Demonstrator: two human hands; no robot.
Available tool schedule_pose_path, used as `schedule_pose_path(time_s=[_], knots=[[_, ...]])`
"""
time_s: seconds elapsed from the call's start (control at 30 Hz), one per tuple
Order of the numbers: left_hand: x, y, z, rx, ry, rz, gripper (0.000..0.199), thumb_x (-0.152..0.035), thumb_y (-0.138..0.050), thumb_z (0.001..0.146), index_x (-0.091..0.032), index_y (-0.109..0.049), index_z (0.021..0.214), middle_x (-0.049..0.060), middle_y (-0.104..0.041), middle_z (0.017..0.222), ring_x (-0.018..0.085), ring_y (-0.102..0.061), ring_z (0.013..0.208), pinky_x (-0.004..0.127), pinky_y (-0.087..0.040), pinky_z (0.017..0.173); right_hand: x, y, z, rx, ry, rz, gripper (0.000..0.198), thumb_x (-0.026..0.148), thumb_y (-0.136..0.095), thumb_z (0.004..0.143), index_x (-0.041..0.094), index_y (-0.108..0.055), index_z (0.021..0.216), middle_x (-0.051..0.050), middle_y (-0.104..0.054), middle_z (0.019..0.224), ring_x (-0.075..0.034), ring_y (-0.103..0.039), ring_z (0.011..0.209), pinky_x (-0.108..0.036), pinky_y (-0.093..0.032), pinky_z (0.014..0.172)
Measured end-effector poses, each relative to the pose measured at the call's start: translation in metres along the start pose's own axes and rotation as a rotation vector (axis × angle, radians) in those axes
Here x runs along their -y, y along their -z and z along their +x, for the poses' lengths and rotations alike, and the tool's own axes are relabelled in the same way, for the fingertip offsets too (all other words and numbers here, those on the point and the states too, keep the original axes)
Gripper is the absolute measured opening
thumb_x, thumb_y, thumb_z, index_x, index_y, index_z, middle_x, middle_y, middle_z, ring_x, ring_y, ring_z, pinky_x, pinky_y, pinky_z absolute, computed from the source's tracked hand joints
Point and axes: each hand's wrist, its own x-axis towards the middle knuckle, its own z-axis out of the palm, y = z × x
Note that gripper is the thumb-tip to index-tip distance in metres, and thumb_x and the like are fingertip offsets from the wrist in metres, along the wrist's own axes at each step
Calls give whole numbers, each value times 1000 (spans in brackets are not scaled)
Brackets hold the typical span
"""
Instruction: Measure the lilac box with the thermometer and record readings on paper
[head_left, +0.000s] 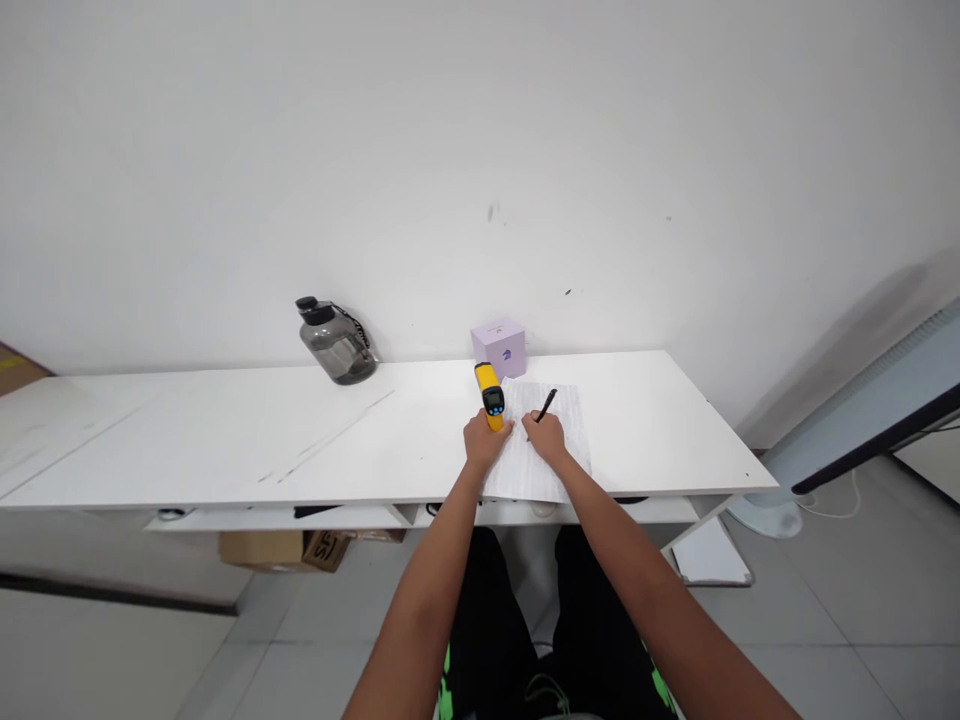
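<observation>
My left hand [484, 440] is closed around the handle of a yellow and black infrared thermometer [491, 393], whose small screen and blue buttons face up. It rests at the left edge of a sheet of paper [574, 430] covered in faint print. In my right hand [546, 434] is a black pen [549, 402], slanting up to the right, with its lower end close to the paper. Just behind the thermometer stands a pale purple box [500, 346] with a dark emblem on its front.
A grey see-through water bottle [337, 343] with a black cap stands further left on the long white table [225, 430], near the wall. Under the tabletop runs a shelf [352, 516]. Cardboard boxes [262, 548] lie below at left. A tall white appliance [862, 420] leans into view at right.
</observation>
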Motion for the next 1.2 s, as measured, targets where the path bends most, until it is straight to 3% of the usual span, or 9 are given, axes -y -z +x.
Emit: schedule_pose_path(time_s=[0.13, 0.27, 0.5, 0.57, 0.67, 0.73, 0.87, 1.03, 1.2], knots=[[0, 1, -1, 13, 9, -1, 37, -52, -64, 79, -20, -56, 96, 8, -69, 91, 25, -65, 90, 32, -42, 73, -1, 1, -1, -4, 8, 41, 34, 36, -50, 81, 21, -48, 51, 2, -50, 47, -15, -51, 52, -24, -34, 53], [-1, 2, -1, 4, 9, 4, 37, -51, -65, 79, -19, -56, 97, 8, -69, 92, 25, -65, 91, 31, -42, 74, -1, 2, -2, -75, 6, 180, 47, 55, -40, 89, 22, -52, 57, -1, -58, 54, -17, -58, 57, -25, -41, 56], [-2, -1, 3, 3, -32, 36, 47, -62, -57, 82, -18, -57, 98, 11, -68, 92, 28, -65, 96, 36, -43, 84, 2, -1, 2, -109, -26, 306, 73, 82, -30, 82, 19, -68, 77, -1, -54, 49, -20, -56, 51, -29, -42, 52], [-2, -2, 4, -19, -37, 14, 52, -61, -54, 85, -16, -56, 112, 13, -69, 98, 29, -65, 100, 37, -43, 87, 3, -3, 2, -123, -34, 338, 74, 83, -32, 80, 19, -69, 77, -1, -54, 48, -20, -55, 50, -30, -41, 50], [-2, -1, 4, -35, -58, -33, 64, -59, -43, 91, -19, -40, 141, 13, -69, 104, 28, -66, 98, 36, -45, 82, 2, -6, 3, -106, -41, 373, 69, 81, -38, 80, 20, -69, 78, 0, -54, 48, -20, -54, 48, -30, -40, 48], [-2, 0, 3, -34, -97, -54, 64, -56, -37, 94, -22, -33, 148, 12, -68, 108, 27, -66, 99, 35, -46, 82, 0, -7, 4, -89, -38, 388, 66, 79, -40, 81, 21, -69, 79, 0, -55, 50, -19, -54, 48, -30, -40, 47], [-2, 0, 3, -68, -191, -106, 53, -45, -37, 95, -22, -40, 143, 12, -59, 133, 25, -57, 118, 36, -44, 97, -2, -10, 5, -88, -38, 384, 63, 78, -40, 81, 22, -69, 79, 0, -55, 51, -20, -54, 49, -30, -41, 48], [4, -3, 3, -94, -261, -40, 48, -36, -48, 90, -21, -50, 136, 11, -59, 134, 25, -55, 120, 39, -42, 100, -4, -11, 6, -88, -22, 336, 63, 76, -39, 84, 21, -69, 83, 0, -56, 53, -20, -57, 54, -30, -42, 52], [9, -8, 0, -206, -247, 17, 54, -29, -52, 87, -18, -46, 140, 12, -61, 131, 25, -55, 120, 41, -38, 102, 0, -7, 4, -46, -43, 362, 71, 72, -36, 88, 19, -59, 130, -3, -70, 76, -19, -61, 60, -33, -49, 62]])
